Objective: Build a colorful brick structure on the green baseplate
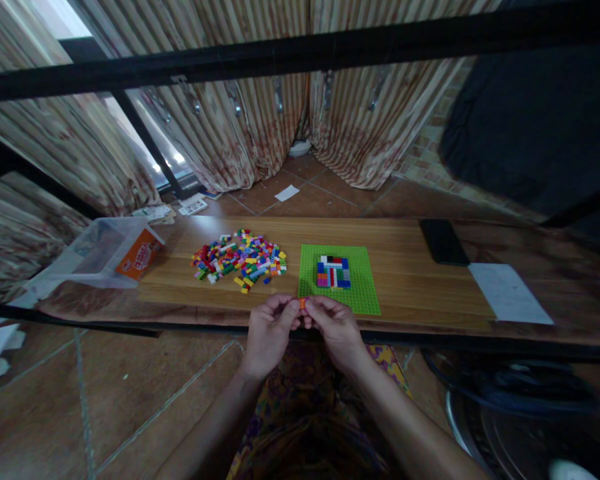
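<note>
Pinched between both hands is a small orange toy brick (303, 303), held just in front of the near edge of a green baseplate (365, 280). My left hand (270, 333) grips the brick from the left with thumb and fingers. From the other side, my right hand (337, 330) has its thumb and fingertips closed on it too. A block of multicoloured bricks (334, 272) is fixed on the baseplate, with red, white, blue, black and pink pieces showing. To the left lies a loose heap of mixed bricks (245, 257).
A wooden board (400, 287) carries the bricks and baseplate. On its left stands a clear plastic box (95, 257) with an orange label. A dark phone or tablet (444, 242) and a white sheet of paper (510, 293) lie to the right. A black bar (300, 57) crosses above.
</note>
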A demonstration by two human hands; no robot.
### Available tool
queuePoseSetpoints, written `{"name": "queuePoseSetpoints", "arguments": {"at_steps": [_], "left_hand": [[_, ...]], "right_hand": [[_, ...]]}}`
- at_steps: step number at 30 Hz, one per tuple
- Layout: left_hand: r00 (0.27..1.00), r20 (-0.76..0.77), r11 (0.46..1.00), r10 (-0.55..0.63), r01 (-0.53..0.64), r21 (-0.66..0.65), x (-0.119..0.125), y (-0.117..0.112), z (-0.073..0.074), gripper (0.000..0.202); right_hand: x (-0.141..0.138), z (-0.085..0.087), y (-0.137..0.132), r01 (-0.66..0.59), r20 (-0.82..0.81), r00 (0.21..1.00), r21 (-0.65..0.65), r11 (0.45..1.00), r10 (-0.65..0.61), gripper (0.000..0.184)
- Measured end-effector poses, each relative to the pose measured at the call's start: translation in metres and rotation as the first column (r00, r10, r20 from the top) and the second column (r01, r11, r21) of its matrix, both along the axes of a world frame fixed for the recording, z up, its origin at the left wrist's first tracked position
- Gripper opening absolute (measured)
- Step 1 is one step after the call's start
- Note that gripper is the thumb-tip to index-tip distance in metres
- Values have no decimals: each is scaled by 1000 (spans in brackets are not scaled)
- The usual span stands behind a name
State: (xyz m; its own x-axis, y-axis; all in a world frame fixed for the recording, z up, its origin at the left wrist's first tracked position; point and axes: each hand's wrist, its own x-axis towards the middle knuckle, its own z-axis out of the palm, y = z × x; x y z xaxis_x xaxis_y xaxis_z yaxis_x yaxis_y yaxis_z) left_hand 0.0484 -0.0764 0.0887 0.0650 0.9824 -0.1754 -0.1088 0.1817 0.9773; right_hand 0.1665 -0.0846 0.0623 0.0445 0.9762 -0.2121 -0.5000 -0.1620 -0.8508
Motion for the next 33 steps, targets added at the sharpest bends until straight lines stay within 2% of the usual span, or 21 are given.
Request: {"name": "queuePoseSetpoints", "arguments": {"at_steps": [5, 8, 13, 18, 21, 26, 30, 33], "left_hand": [[996, 84, 997, -23, 29, -76, -2, 3, -7, 27], [983, 185, 988, 13, 16, -151, -2, 5, -13, 30], [951, 306, 958, 43, 47, -281, -3, 8, -21, 31], [950, 290, 946, 119, -20, -324, -4, 22, -32, 32], [955, 248, 950, 162, -83, -301, -7, 37, -39, 36], [970, 194, 967, 143, -96, -235, -16, 53, -47, 43], [974, 176, 968, 139, -96, -232, -21, 54, -53, 44], [976, 170, 967, 135, -93, -235, -23, 52, -58, 42]], "right_hand": [[0, -4, 0, -36, -108, 994, -72, 997, 28, 25], [0, -5, 0, -25, -139, 990, -108, 994, 9, 24], [-2, -10, 3, 22, -37, 999, -100, 995, -26, 27], [-10, -25, 23, 54, 168, 985, -83, 995, -39, 29], [-18, -35, 43, 47, 301, 953, -37, 998, -33, 28], [-31, -46, 66, 19, 485, 874, 45, 999, -38, 28], [-41, -52, 69, 32, 469, 882, 44, 999, -49, 24], [-48, -55, 68, 61, 327, 944, -57, 997, -39, 27]]}}
